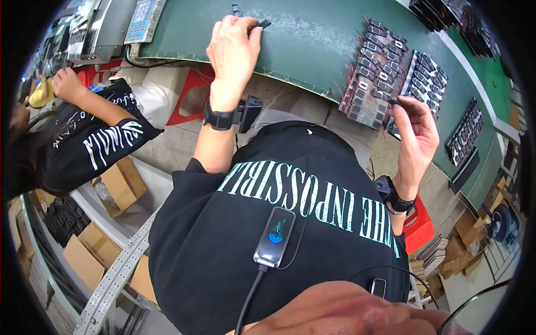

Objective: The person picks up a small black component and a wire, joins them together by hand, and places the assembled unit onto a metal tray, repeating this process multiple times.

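Note:
Over the green table my left hand [237,47] is closed, with a small black piece [264,24] pinched between thumb and fingers. Just beyond those fingers lies another small dark part [237,10]. My right hand [416,131] is closed too, its thumb and fingertips on a small black part [393,103] whose kind I cannot make out. That hand is beside the near edge of a board [368,109] carrying rows of small black rectangular modules [377,47] with thin red wires. To its right a second board holds more such modules [427,75].
Another row of black modules [466,131] lies farther right, near a black bar [464,170]. At the back left stands a keypad device [144,21]. A co-worker in a black shirt [95,139] sits to my left. Cardboard boxes [123,184] and a metal rail [114,273] are lower left.

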`<move>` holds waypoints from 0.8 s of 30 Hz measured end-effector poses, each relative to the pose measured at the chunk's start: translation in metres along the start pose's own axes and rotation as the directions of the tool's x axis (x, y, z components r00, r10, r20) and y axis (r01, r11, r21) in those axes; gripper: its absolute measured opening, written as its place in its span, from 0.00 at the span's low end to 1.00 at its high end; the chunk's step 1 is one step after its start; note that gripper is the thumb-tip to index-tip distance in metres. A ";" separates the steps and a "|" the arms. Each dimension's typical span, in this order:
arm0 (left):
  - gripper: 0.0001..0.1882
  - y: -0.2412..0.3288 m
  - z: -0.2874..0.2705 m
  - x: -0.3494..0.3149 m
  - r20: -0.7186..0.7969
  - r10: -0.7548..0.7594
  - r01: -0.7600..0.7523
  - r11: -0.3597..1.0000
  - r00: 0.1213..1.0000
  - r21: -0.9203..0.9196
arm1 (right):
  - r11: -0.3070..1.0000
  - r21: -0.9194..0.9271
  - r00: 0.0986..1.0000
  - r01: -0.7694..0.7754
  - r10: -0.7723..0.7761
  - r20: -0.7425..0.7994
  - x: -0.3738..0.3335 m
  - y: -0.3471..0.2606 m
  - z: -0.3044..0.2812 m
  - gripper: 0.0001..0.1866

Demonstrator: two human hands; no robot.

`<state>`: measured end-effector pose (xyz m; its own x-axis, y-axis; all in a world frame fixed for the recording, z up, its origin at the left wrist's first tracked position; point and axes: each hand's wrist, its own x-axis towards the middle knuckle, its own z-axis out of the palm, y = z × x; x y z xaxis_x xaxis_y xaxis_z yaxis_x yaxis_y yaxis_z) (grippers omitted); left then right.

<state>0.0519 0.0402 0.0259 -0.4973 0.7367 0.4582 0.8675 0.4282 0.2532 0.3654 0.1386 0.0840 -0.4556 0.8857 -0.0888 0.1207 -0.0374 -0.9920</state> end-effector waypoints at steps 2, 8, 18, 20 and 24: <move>0.08 0.001 -0.004 0.001 -0.013 0.043 -0.044 0.999 0.999 -0.015 | 1.000 0.004 1.000 -0.014 0.014 0.001 -0.001 0.001 -0.001 0.09; 0.07 0.079 -0.027 -0.022 0.495 -0.014 0.408 0.586 0.869 -0.700 | 0.973 0.232 0.997 0.019 -0.035 0.066 -0.004 0.001 0.017 0.10; 0.10 0.119 -0.019 -0.039 0.744 0.367 0.806 -0.026 0.558 -0.591 | 0.943 0.322 0.968 -0.085 0.002 0.250 -0.010 0.003 0.006 0.09; 0.10 0.117 -0.018 -0.034 0.800 0.435 0.898 -0.050 0.414 -0.438 | 0.941 0.326 0.967 -0.086 0.000 0.256 -0.010 0.003 0.004 0.09; 0.13 0.125 -0.020 -0.035 0.801 0.400 0.884 -0.062 0.446 -0.462 | 0.939 0.333 0.968 -0.088 0.001 0.253 -0.012 0.004 0.000 0.09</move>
<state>0.1783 0.0572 0.0589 0.1170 0.9191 -0.3763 -0.4888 0.3831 0.7837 0.3712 0.1283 0.0813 -0.6637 0.7400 -0.1092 -0.1406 -0.2668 -0.9534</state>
